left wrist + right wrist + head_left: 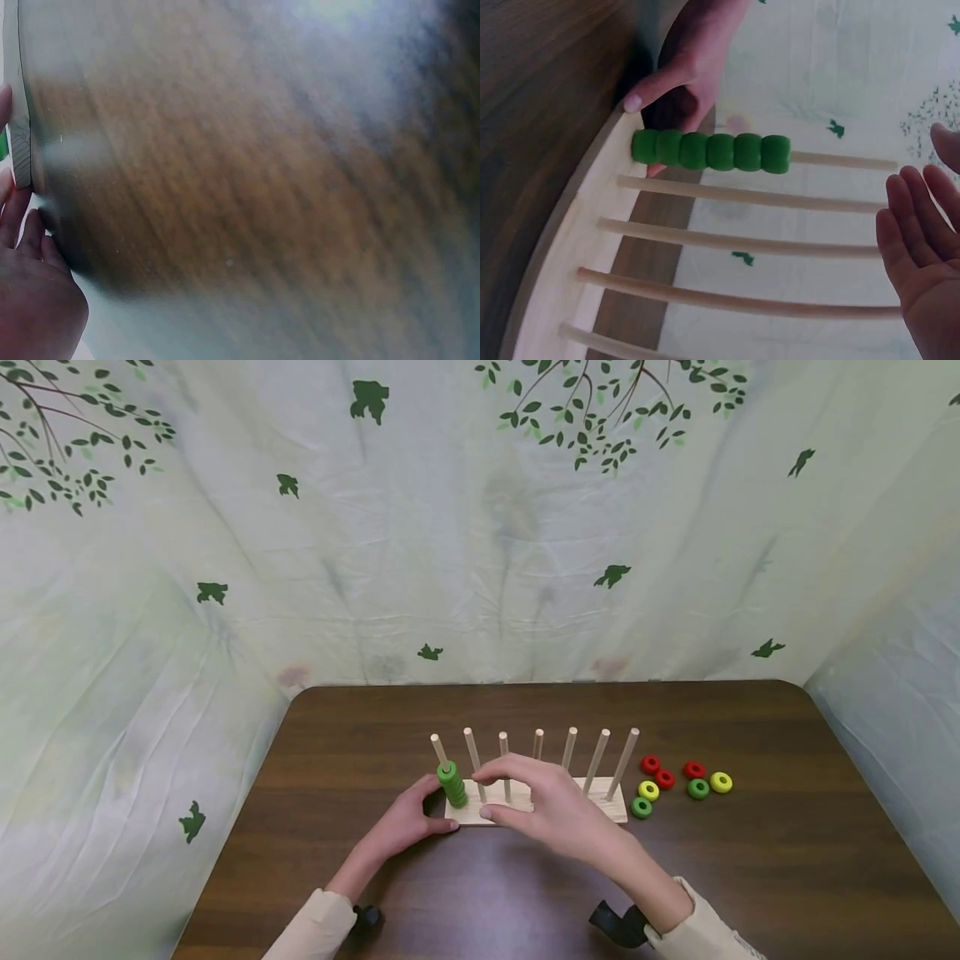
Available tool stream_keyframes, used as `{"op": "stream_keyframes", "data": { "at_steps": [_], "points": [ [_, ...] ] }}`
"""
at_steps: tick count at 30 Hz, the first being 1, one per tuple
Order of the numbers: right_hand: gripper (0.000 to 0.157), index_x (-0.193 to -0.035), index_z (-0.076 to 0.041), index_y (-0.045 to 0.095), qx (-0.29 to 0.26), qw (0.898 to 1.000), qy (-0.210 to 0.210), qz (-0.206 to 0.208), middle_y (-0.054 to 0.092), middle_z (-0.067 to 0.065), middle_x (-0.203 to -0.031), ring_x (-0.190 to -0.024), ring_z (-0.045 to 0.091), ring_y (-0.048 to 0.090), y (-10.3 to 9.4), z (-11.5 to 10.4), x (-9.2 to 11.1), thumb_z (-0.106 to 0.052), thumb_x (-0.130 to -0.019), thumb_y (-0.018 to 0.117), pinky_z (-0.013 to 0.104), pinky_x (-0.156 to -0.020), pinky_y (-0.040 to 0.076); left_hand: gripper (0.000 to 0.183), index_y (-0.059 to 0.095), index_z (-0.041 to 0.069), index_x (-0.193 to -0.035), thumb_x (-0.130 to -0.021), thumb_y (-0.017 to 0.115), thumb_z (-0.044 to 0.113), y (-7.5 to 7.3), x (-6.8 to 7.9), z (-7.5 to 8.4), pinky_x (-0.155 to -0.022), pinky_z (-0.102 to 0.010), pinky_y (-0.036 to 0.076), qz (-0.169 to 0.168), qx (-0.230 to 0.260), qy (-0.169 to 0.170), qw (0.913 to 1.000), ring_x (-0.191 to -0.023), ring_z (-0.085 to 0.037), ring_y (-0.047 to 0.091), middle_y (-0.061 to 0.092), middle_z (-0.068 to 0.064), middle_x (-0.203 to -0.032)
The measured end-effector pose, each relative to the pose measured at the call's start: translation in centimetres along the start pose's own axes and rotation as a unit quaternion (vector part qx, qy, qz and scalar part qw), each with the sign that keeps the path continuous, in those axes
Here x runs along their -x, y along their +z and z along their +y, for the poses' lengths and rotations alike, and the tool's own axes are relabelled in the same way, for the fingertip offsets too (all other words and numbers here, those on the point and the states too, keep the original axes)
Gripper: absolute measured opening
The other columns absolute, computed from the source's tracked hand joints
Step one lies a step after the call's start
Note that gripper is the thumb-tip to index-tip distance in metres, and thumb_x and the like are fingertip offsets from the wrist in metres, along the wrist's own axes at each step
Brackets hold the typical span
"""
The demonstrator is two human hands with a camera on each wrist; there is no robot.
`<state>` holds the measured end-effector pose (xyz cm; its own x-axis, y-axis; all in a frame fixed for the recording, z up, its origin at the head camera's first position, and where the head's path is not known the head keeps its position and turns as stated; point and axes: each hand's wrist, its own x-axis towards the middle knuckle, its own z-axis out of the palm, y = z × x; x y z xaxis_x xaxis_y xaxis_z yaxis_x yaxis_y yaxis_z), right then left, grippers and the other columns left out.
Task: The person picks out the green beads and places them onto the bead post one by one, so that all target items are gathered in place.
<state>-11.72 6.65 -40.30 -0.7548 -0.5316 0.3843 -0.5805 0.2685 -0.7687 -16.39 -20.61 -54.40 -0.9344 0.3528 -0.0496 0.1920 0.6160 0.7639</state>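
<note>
A pale wooden peg rack [471, 815] with a row of upright pegs stands on the table. Its leftmost peg carries a stack of several green rings [452, 785], and the peg's bare tip rises above them. My left hand [407, 817] grips the rack's left end, thumb at the front edge and fingers round behind. Over the rack's middle is my right hand [558, 806], thumb and forefinger apart, with no ring between them. In the right wrist view its fingers [919, 217] extend beside the peg tips. The other pegs look bare where they show; the right hand covers parts of some.
Right of the rack lie loose rings: red rings [650, 764], yellow rings [721, 782] and green rings [641, 807]. The brown table [795, 860] ends at a pale leaf-printed cloth [510, 610] behind and at the sides.
</note>
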Motion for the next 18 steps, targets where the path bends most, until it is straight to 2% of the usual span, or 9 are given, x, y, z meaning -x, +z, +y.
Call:
{"op": "stream_keyframes", "data": {
  "at_steps": [5,12,18],
  "points": [
    [0.033,-0.119,-0.026,0.066,0.001,0.999,0.037,0.016,0.065,-0.016,-0.114,-0.109,0.007,0.059,-0.2,0.6,1.4,-0.025,-0.088,0.076,0.036,-0.093,0.048,0.062,0.062,0.016,-0.130,-0.074,0.087,0.025,0.0,0.0,0.0,-0.106,-0.047,0.036,-0.001,-0.001,0.000,1.0000,-0.125,-0.020,0.049,0.058,0.004,-0.125],
    [0.031,-0.116,-0.026,0.067,-0.008,0.997,0.066,0.032,0.066,-0.014,-0.114,-0.106,0.008,0.061,-0.2,1.7,3.5,-0.024,-0.087,0.077,0.035,-0.091,0.049,0.061,0.062,0.014,-0.129,-0.074,0.087,0.022,0.1,-0.1,0.0,-0.107,-0.046,0.036,0.000,-0.005,0.008,1.0000,-0.127,-0.020,0.048,0.058,0.003,-0.125],
    [0.033,-0.116,-0.027,0.068,-0.010,0.993,0.110,0.045,0.065,-0.018,-0.114,-0.108,0.007,0.061,-0.5,2.8,5.5,-0.025,-0.086,0.078,0.036,-0.092,0.049,0.062,0.061,0.014,-0.130,-0.074,0.086,0.025,0.0,-0.1,0.0,-0.107,-0.046,0.035,-0.002,-0.006,0.001,1.0000,-0.128,-0.020,0.048,0.057,0.003,-0.126]
  ]
}}
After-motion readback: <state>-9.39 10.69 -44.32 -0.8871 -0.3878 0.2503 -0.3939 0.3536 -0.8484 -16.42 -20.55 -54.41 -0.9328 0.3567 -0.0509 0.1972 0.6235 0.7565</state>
